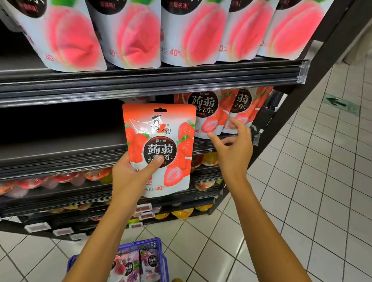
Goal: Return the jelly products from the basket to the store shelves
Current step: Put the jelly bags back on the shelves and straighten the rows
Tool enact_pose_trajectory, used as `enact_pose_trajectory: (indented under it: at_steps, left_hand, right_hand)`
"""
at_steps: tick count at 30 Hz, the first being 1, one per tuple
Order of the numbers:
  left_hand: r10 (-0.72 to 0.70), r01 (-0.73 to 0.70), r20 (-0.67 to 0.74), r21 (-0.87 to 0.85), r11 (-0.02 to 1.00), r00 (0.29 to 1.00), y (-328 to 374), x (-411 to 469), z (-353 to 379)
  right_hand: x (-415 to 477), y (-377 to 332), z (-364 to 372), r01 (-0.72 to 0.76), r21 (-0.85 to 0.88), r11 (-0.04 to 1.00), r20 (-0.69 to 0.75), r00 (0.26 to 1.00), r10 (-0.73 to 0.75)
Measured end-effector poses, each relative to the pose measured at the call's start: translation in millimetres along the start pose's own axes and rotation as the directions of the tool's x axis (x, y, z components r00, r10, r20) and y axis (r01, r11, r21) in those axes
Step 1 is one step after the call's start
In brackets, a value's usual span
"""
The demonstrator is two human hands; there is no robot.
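One glossy flat strawberry pouch (159, 128) pinched in left grip (130, 176); right grip (233, 148) spread wide

The white pouches with pink peach print (133, 27) on the top shelf are cut off by the upper picture edge, their print blurred; the red-and-white strawberry pouches (206, 113) at the right end of the shelf below lose their tops behind the black shelf rail (185, 79); the left hand (132, 176) hides the lower left corner of the held strawberry jelly pouch (158, 139); the blue plastic basket (149, 243) is cut by the bottom edge; the small price labels (38, 227) are unreadable.
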State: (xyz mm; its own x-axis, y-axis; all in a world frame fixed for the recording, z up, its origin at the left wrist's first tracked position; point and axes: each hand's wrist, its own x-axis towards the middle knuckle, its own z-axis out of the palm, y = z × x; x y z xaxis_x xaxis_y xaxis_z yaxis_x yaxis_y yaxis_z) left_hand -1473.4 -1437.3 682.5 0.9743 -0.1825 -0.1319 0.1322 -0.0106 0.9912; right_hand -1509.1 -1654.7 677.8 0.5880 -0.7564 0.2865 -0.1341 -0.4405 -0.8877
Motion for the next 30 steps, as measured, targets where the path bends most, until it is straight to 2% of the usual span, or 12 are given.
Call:
enact_pose_trajectory:
  at_steps: [2, 3, 5, 7, 9, 15, 21, 23, 25, 27, 30]
  left_hand:
    - [-0.004, 0.004, 0.004, 0.018, 1.000, 1.000, 1.1, 0.5, 1.9]
    - [-0.006, 0.005, 0.007, 0.025, 1.000, 1.000, 1.8, 0.6, 2.9]
    - [-0.010, 0.009, 0.010, 0.026, 1.000, 1.000, 3.7, 0.8, 5.1]
    - [0.006, -0.007, 0.024, 0.009, 1.000, 1.000, 5.3, 1.5, 7.9]
    - [0.027, -0.027, 0.025, -0.003, 1.000, 0.999, 8.1, 2.4, 10.7]
    - [0.084, -0.085, 0.027, 0.057, 0.995, 0.996, 19.5, 8.7, 12.4]
    - [0.341, -0.328, -0.044, 0.187, 0.926, 0.939, 17.0, -5.5, 8.2]
    - [0.428, -0.407, -0.021, 0.269, 0.873, 0.903, 12.8, -8.8, 8.4]
    - [0.496, -0.458, 0.031, 0.437, 0.774, 0.868, 11.6, -8.3, 11.7]
    - [0.473, -0.442, 0.078, 0.517, 0.734, 0.877, 10.8, -5.6, 16.7]
    - [0.396, -0.405, 0.135, 0.518, 0.753, 0.908, 6.9, -1.8, 24.3]
  right_hand:
    - [-9.3, -2.7, -5.6, 0.004, 0.098, 0.995, -0.017, 1.000, -0.003]
    - [-16.0, -4.2, -8.2, -0.008, 0.178, 0.984, 0.022, 1.000, 0.004]
    - [-30.2, -7.8, -12.3, -0.111, 0.334, 0.936, 0.242, 0.970, 0.028]
    - [-41.7, -10.8, -11.5, -0.185, 0.388, 0.903, 0.484, 0.874, -0.029]
    - [-50.9, -14.3, -6.5, -0.191, 0.387, 0.902, 0.586, 0.807, -0.081]
    - [-46.5, -27.2, 2.2, -0.242, 0.469, 0.850, 0.473, 0.881, -0.010]
    - [-32.6, -44.2, 15.3, -0.186, 0.495, 0.849, 0.405, 0.914, -0.036]
    - [-27.3, -50.4, 20.7, -0.141, 0.500, 0.855, 0.375, 0.925, -0.067]
    - [-23.0, -54.8, 26.4, -0.087, 0.482, 0.872, 0.331, 0.939, -0.090]
    - [-20.9, -56.3, 32.3, -0.053, 0.469, 0.881, 0.301, 0.948, -0.103]
    - [-19.3, -52.2, 38.7, 0.007, 0.432, 0.902, 0.287, 0.947, -0.145]
